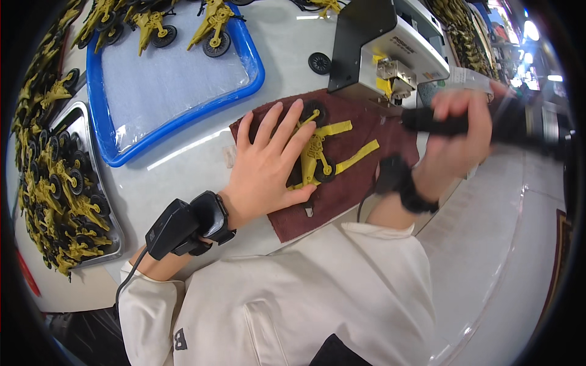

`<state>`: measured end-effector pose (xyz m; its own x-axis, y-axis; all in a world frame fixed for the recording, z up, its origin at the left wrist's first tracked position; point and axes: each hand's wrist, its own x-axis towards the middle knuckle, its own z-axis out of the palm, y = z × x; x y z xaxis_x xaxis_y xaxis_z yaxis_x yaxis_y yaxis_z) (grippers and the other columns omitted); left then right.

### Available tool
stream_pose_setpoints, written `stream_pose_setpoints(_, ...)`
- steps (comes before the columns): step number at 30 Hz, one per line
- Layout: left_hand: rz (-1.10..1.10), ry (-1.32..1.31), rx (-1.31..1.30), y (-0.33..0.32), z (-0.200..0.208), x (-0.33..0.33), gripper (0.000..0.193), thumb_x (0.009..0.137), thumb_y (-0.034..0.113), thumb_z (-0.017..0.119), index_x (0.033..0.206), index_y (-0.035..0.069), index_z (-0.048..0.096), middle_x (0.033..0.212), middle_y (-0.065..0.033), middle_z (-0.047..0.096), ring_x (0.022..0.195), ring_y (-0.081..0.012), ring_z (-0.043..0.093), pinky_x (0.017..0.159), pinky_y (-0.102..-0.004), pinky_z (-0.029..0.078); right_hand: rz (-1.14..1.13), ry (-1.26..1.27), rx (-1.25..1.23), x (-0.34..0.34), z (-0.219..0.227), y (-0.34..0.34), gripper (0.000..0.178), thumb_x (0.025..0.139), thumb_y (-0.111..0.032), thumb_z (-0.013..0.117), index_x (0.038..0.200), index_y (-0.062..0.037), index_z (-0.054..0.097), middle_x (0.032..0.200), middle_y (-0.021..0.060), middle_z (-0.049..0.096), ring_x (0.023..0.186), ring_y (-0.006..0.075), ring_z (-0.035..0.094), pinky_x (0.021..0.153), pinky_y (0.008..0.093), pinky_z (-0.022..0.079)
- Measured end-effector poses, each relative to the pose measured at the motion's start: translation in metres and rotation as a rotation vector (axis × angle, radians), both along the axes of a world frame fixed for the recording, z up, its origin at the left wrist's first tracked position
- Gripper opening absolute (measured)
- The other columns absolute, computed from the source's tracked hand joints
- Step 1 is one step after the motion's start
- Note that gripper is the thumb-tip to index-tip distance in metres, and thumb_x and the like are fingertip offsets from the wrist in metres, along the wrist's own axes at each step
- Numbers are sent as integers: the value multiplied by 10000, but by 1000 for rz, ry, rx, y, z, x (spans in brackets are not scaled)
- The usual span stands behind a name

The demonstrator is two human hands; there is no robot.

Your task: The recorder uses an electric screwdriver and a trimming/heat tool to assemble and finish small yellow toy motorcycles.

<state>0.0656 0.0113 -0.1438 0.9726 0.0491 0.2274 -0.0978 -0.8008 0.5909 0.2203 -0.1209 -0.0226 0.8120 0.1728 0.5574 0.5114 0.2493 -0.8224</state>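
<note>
Spread flat, my left hand (265,155) rests on the left side of a yellow toy vehicle frame (315,152) with black wheels. Two yellow strips reach out from it to the right. A dark red cloth (354,177) lies beneath them. My right hand (461,131) is raised to the right of the cloth, fingers wrapped round a black stick-shaped tool (427,122). Motion smears the tool's far right part, so its exact kind is unclear. Both wrists carry black strapped devices; the left one (210,216) has a cable.
Beyond the cloth stands a black and white machine (390,58) with a metal fixture. A loose black wheel (319,63) lies beside it. At the upper left is a blue-rimmed tray (259,79) with several yellow toys; a metal tray (116,238) heaped with more stands left.
</note>
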Motion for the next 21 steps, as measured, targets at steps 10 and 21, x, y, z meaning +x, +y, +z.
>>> stream_pose_setpoints(10,-35,-2,-38,5,0,2,821,568,404,727,1271,97,436,1415,-148,316,1278,-354,307,1039,-552,184,700,-92,-31,-72,-35,-30,630,783,-14,622,1268,-76,224,851,175,592,642,258,577,623,421,496)
stream_pose_setpoints(21,-43,4,-60,4,-1,2,805,557,341,704,1278,108,434,1421,-141,304,1284,-347,301,1047,-557,168,622,5,-9,-81,-51,-14,571,774,40,602,1226,-49,264,784,172,581,644,248,569,629,397,492)
